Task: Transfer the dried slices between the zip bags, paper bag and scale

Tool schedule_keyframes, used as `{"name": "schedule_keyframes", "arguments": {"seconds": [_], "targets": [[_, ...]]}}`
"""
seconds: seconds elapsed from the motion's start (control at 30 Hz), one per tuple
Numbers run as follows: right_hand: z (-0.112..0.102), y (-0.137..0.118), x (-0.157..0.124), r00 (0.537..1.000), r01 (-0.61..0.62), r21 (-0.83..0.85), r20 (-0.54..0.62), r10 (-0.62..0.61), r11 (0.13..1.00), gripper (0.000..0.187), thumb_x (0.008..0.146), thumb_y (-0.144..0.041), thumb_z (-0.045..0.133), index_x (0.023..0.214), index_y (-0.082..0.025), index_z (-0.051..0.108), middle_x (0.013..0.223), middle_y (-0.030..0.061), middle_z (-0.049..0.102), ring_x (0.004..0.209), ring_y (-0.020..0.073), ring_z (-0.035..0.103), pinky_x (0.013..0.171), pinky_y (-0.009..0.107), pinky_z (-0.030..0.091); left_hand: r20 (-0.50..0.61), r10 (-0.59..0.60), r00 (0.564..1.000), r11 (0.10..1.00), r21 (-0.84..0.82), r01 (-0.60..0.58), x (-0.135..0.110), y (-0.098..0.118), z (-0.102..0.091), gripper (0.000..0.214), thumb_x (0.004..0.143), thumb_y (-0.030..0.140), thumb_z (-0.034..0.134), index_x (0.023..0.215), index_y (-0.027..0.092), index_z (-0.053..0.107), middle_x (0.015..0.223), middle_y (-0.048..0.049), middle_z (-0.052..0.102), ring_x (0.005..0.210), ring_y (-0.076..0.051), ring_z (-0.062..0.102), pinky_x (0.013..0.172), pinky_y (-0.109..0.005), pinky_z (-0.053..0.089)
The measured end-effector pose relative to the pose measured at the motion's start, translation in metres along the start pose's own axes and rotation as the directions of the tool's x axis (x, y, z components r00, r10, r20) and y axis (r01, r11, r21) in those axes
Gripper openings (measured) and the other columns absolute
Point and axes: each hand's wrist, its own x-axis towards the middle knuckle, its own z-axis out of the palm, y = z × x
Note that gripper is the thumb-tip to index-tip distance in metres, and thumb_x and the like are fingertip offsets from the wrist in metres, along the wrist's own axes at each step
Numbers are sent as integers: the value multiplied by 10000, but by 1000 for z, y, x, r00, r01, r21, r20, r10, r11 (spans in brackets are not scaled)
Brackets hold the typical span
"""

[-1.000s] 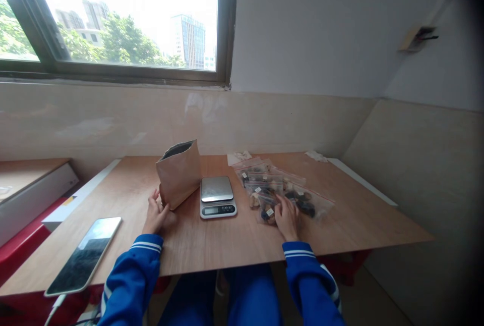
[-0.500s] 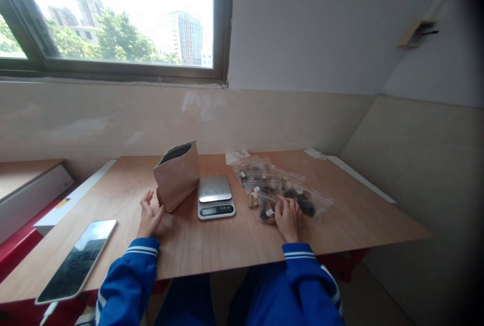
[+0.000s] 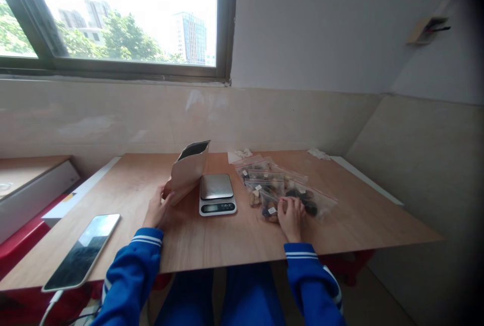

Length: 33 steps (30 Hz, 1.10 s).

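Observation:
My left hand [image 3: 156, 207] is closed on the lower left edge of a brown paper bag [image 3: 187, 172], its thumb on the near side and its other fingers partly hidden. The bag leans to the right with its mouth open at the top. Right beside it stands a white kitchen scale [image 3: 218, 209] with a steel plate; its display is too small to read. My right hand [image 3: 291, 217] has its fingers curled on a small clear zip-lock bag [image 3: 269, 210] with dark and brown pieces and a white label. Several similar zip-lock bags [image 3: 264, 178] lie overlapping behind it.
A phone [image 3: 83, 250] with a white cable lies at the left of the wooden table [image 3: 227, 245]. Crumpled white paper [image 3: 240, 155] rests near the wall, and another white scrap [image 3: 318, 154] lies farther right. A window [image 3: 132, 23] is above.
My left hand has gone from open beside the paper bag to gripping its edge. The paper bag has shifted right and turned. My right hand stays at the zip-lock bag. The view has shifted slightly.

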Motion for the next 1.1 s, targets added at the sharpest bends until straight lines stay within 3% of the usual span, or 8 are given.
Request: {"name": "schedule_keyframes", "arguments": {"seconds": [0.2, 0.47, 0.6, 0.7, 0.8, 0.9, 0.97, 1.1], "targets": [[-1, -3, -2, 999, -38, 53, -8, 38, 998, 209, 849, -320, 392, 863, -171, 538, 905, 122, 602, 950, 283, 489, 844, 417, 329, -6, -70, 998, 990, -126, 69, 31, -18, -6, 586, 741, 568, 513, 1176, 176, 502, 1117, -124, 646, 1072, -291, 595, 933, -451, 451], [-11, -5, -2, 993, -102, 162, -44, 110, 981, 242, 799, -281, 446, 983, -141, 520, 876, 123, 634, 951, 290, 519, 877, 416, 335, -13, -57, 998, 973, -223, 52, 19, -30, 0, 677, 746, 556, 534, 1269, 155, 379, 1213, -163, 578, 1131, -272, 564, 951, -463, 448], [-20, -5, -12, 976, -176, 184, -98, 196, 967, 278, 782, -262, 458, 1016, -135, 538, 850, 122, 641, 910, 281, 541, 870, 413, 345, -173, -132, 976, 978, -184, 99, -2, -22, 2, 787, 737, 514, 591, 1334, 123, 259, 1350, -248, 395, 1286, -334, 395, 1030, -555, 330], [-20, -7, -17, 970, -226, 111, -66, 234, 968, 297, 757, -247, 457, 1014, -134, 554, 919, 151, 646, 912, 293, 549, 859, 424, 353, -325, -130, 937, 986, -144, 87, -24, -10, 8, 845, 712, 501, 633, 1345, 121, 224, 1378, -258, 313, 1290, -349, 374, 1030, -548, 339], [-16, -8, -14, 955, -292, -25, 55, 293, 956, 320, 725, -241, 461, 1012, -146, 569, 1012, 186, 641, 969, 340, 529, 833, 465, 352, -343, -135, 930, 984, -156, 85, -40, 8, 19, 878, 695, 486, 665, 1353, 127, 206, 1397, -247, 256, 1323, -357, 311, 1065, -543, 296], [-14, -5, -5, 908, -341, -122, 214, 360, 932, 325, 695, -264, 489, 995, -181, 580, 988, 180, 660, 981, 378, 519, 789, 496, 354, -331, -145, 932, 974, -214, 75, -44, 26, 28, 850, 712, 461, 662, 1359, 162, 198, 1421, -217, 217, 1336, -350, 294, 1066, -529, 307], [-15, -1, -2, 898, -339, -125, 253, 361, 932, 323, 681, -292, 503, 979, -198, 584, 930, 167, 674, 968, 385, 524, 774, 507, 354, -330, -96, 939, 980, -194, 32, -37, 34, 29, 758, 728, 446, 650, 1323, 165, 272, 1388, -190, 289, 1321, -331, 322, 1067, -510, 312], [-18, 7, -3, 919, -322, -151, 188, 347, 935, 306, 660, -336, 515, 912, -202, 629, 890, 168, 684, 937, 390, 539, 761, 526, 353, -293, -68, 954, 980, -200, 8, -9, 39, 21, 495, 784, 447, 579, 1174, 174, 442, 1191, -134, 509, 1163, -280, 492, 1005, -489, 377]]}}
